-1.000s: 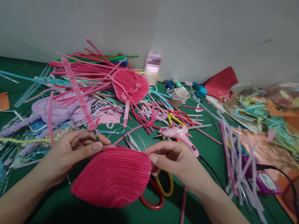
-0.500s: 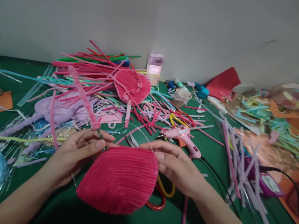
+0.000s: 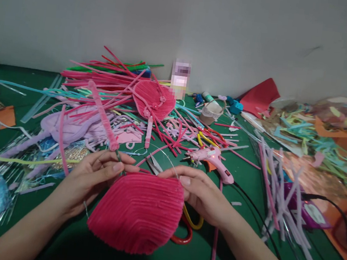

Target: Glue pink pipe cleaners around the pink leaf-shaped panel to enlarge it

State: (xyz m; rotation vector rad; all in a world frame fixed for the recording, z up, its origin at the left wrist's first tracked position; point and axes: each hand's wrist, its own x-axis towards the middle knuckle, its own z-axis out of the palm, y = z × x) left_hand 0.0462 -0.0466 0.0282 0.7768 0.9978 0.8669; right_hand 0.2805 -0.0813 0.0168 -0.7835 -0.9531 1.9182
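A hot-pink ribbed leaf-shaped piece point(image 3: 136, 212) made of pipe cleaners is held above the green table between both hands. My left hand point(image 3: 86, 180) pinches its upper left edge, where a thin wire stem and a fuzzy pink pipe cleaner point(image 3: 102, 115) rise toward the back. My right hand point(image 3: 199, 190) pinches the upper right edge with thumb and fingers closed. A thin wire arcs between the two hands behind the piece.
A pink glue gun point(image 3: 212, 160) lies just beyond my right hand. Scissors with red and yellow handles point(image 3: 188, 229) lie under the piece. A second pink leaf piece point(image 3: 153, 100) sits on a pile of pipe cleaners. Purple stems point(image 3: 281, 181) and paper scraps point(image 3: 325, 131) crowd the right.
The pink piece has shifted slightly to the right and tilted a little between the hands. Both hands keep their grip on its top edge.
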